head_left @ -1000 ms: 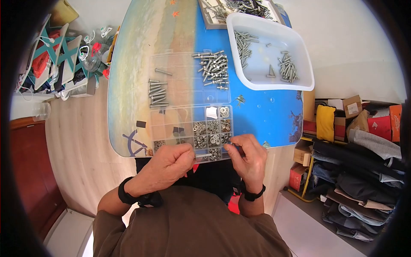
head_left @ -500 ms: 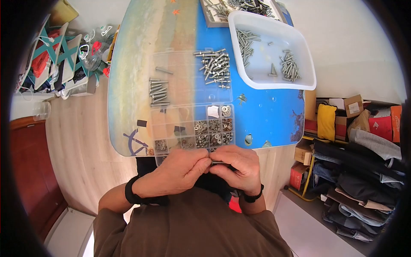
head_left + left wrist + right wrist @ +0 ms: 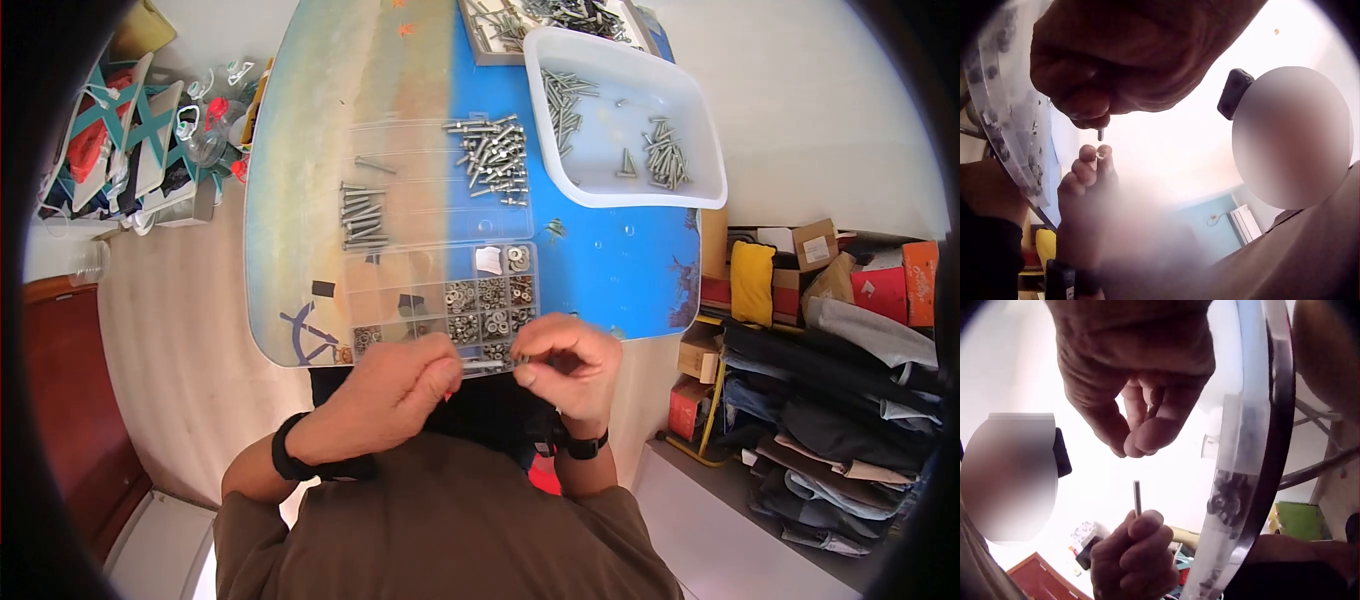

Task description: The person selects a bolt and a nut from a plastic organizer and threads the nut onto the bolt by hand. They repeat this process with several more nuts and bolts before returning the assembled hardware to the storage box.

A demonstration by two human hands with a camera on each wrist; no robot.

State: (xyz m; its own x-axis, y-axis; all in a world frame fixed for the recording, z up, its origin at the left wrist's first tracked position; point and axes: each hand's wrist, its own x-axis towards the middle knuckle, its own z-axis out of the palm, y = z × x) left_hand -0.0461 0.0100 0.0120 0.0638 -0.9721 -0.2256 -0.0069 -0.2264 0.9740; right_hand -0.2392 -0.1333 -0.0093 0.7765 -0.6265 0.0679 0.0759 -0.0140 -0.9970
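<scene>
My left hand (image 3: 400,390) grips a metal bolt (image 3: 1137,497), its shank sticking out of the fist toward my other hand. Thumb and fingertips of my right hand (image 3: 572,368) pinch a small ring-like washer (image 3: 1101,153), a short gap away from the bolt's end. Both hands are over the near edge of a clear compartment box (image 3: 395,285). Nuts and washers (image 3: 492,292) fill several of its compartments on the right side. On its opened lid (image 3: 415,215) lie a big heap of bolts (image 3: 497,155) and a smaller row of bolts (image 3: 362,215).
A white plastic tub (image 3: 715,150) holding loose bolts stands at the back right of the table (image 3: 620,280). Behind it sits a shallow box (image 3: 485,55) of mixed screws. Folded clothes (image 3: 830,430) and cartons fill a rack on the right; bottles (image 3: 205,140) stand at the left.
From over the box's right compartments, my right hand came in to meet the left at the bolt, then drew back to the right. My left hand also shifted right, then back, keeping the bolt.
</scene>
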